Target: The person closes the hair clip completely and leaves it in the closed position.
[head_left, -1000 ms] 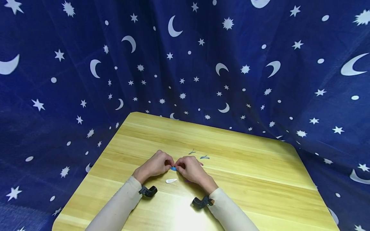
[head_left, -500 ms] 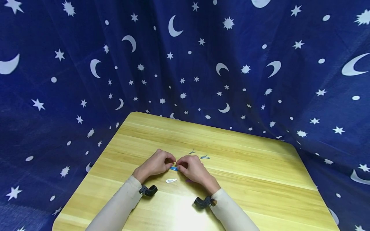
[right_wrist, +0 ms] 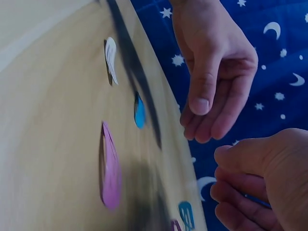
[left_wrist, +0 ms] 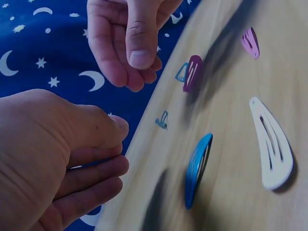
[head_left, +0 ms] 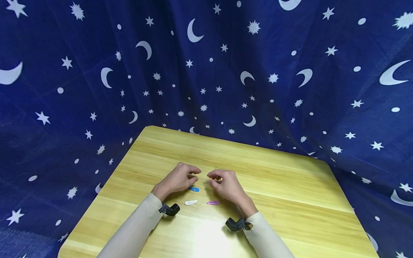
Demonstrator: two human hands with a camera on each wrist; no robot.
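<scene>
My left hand hovers over the table with relaxed fingers and holds nothing. Just below its fingertips lies a blue snap hair clip. Facing it, my right hand is also raised, loosely bent and holding nothing. Nearer to me are a white hair clip and a pink-purple one, the purple hair clip. The left wrist view also shows a dark pink hair clip, a teal hair clip beside it and a bent-open grey-blue clip. In the head view, my right hand mostly covers these.
The wooden table has rounded corners. Behind it hangs a dark blue curtain with white moons and stars. Each wrist wears a black camera mount, the left mount and the right mount.
Both hands have lifted off the blue hair clip and drawn apart, leaving it on the table. My right hand moved rightward, uncovering the purple clip and covering the far clips.
</scene>
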